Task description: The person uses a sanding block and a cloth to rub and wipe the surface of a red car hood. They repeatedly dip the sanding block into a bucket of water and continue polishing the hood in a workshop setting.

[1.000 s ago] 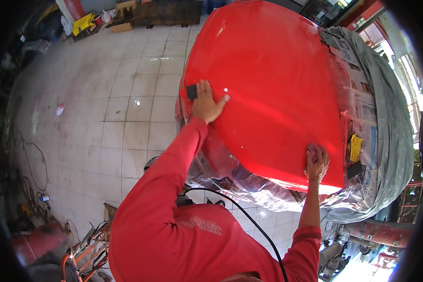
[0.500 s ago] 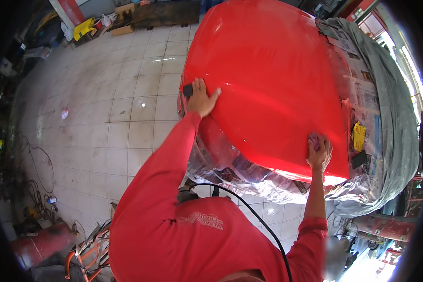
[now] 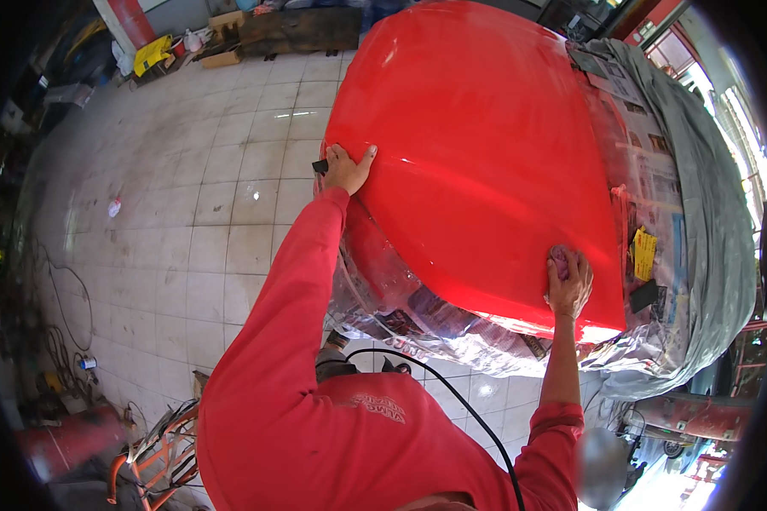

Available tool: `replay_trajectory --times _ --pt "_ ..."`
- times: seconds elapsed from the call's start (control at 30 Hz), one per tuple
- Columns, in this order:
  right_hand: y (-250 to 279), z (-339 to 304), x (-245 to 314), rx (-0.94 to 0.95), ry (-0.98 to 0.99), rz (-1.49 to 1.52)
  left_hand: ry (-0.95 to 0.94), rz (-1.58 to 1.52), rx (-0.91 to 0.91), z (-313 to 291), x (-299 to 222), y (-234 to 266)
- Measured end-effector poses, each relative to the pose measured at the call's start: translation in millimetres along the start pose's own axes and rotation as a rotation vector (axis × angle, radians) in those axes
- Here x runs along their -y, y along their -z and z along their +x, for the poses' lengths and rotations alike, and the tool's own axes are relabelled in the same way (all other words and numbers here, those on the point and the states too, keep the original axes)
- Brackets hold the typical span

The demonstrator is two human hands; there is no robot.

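A glossy red car hood (image 3: 460,170) fills the middle of the view. My left hand (image 3: 348,173) is at its left edge, thumb pointing across the paint. A small flat black block (image 3: 320,167) juts out past my left fingers, partly hidden by them, and appears held there. Lower right on the hood rests my right hand (image 3: 571,285), fingers curled round a crumpled purple wad (image 3: 558,258), perhaps a cloth. Most of the wad's underside is hidden.
Newspaper and plastic sheeting (image 3: 452,319) mask the hood's near side. A grey cover (image 3: 707,187) drapes the right. On the paper lie a yellow sheet (image 3: 644,253) and a second black block (image 3: 643,296). A black hose (image 3: 452,379) crosses my body; a red cylinder (image 3: 72,444) lies lower left.
My left hand has slid outward to the left with the black block, which now sticks out past the hood's edge. The right hand stays in nearly the same place. The view has shifted slightly.
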State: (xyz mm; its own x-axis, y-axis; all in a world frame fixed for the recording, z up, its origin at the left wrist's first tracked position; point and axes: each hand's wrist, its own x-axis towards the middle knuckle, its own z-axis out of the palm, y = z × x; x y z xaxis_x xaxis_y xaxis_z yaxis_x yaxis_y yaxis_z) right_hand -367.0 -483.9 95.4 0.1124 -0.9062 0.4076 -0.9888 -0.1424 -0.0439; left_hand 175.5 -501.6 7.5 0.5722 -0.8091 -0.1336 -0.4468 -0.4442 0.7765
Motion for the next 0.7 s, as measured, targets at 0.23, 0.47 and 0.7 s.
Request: replay_trajectory --times 0.23,0.47,0.7 --pt "-5 -10 -12 -0.013 -0.028 0.041 -0.449 0.321 0.133 -127 -11 -23" --pt "-8 -4 -6 -0.031 -0.042 0.054 -0.242 0.533 0.074 -68 -56 -35" --pt "1 -5 -8 -0.038 0.027 0.096 -0.457 0.465 0.149 -75 -41 -28"
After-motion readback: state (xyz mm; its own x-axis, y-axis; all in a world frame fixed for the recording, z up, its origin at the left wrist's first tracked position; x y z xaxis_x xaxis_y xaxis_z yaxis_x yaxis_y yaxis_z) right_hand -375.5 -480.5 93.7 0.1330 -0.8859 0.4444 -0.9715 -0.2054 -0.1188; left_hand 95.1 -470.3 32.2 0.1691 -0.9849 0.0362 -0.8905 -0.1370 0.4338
